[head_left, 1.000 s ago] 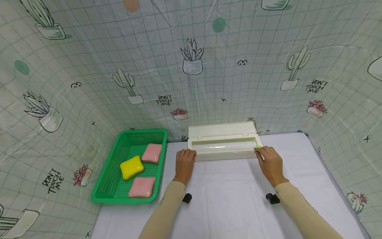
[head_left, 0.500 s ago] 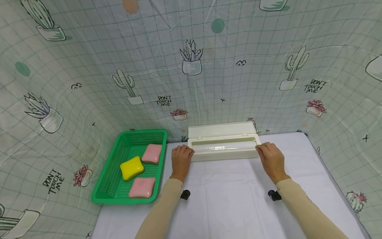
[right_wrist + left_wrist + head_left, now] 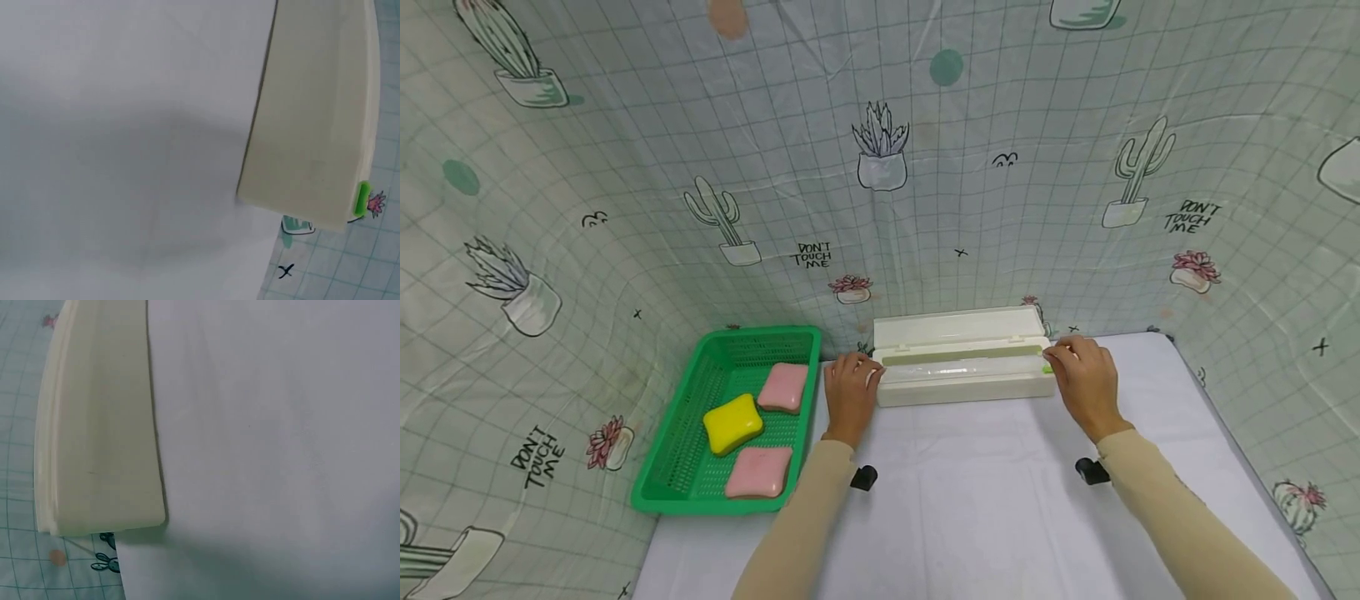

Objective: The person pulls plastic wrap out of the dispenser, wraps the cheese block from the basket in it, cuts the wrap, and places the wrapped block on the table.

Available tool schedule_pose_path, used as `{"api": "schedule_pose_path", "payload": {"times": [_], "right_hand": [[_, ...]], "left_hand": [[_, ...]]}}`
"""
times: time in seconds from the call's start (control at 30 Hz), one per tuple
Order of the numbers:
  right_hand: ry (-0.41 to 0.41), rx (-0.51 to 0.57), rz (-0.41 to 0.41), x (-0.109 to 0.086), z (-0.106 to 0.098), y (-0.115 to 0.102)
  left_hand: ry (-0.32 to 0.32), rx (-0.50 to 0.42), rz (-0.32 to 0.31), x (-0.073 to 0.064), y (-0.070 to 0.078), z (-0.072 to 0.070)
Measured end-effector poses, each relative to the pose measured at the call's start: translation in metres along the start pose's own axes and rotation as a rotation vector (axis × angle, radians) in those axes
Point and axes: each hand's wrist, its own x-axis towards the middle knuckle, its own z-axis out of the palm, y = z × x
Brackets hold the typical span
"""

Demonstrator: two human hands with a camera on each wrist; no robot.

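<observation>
A white cling film dispenser stands at the back of the table with its lid raised. Shiny clear cling film stretches across the open top, its roll lying in the trough. My left hand pinches the film at the left end, and my right hand pinches it at the right end, both just above the box. A green slider sits at the box's right end. Both wrist views show the plain box front but no fingers.
To the left stands a green plastic basket with a yellow sponge-like block and two pink ones. A white cloth covers the table. Behind it hangs a cactus-print curtain.
Both hands have moved back and slightly outward from the box's front corners, and the film now lies higher over the trough. The green slider shows again beside the right fingers. The basket stays put.
</observation>
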Motion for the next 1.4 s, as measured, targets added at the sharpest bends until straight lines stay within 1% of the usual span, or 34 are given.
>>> {"api": "schedule_pose_path", "payload": {"times": [0.13, 0.3, 0.47, 0.67, 0.87, 1.1, 1.27, 1.4], "right_hand": [[0.007, -0.003, -0.012, 0.01, -0.004, 0.0], [-0.014, -0.012, -0.004, 0.022, -0.009, 0.0], [-0.033, -0.025, 0.002, 0.036, -0.013, 0.002], [-0.066, -0.034, 0.023, 0.053, -0.017, 0.003], [-0.073, -0.03, 0.027, 0.067, -0.02, 0.003], [-0.078, -0.045, 0.024, 0.082, -0.026, 0.002], [-0.073, -0.064, 0.011, 0.093, -0.029, 0.002], [-0.073, -0.068, 0.015, 0.1, -0.032, 0.002]], "left_hand": [[0.011, -0.001, -0.001, 0.007, 0.001, -0.004], [-0.021, -0.016, -0.037, 0.018, 0.003, -0.009], [-0.038, -0.038, -0.069, 0.032, 0.003, -0.014], [-0.054, -0.027, -0.09, 0.048, 0.002, -0.02], [-0.087, -0.025, -0.106, 0.06, 0.004, -0.028], [-0.078, -0.042, -0.098, 0.073, 0.002, -0.035], [-0.073, -0.04, -0.094, 0.082, 0.003, -0.04], [-0.068, -0.032, -0.084, 0.089, 0.004, -0.044]]}}
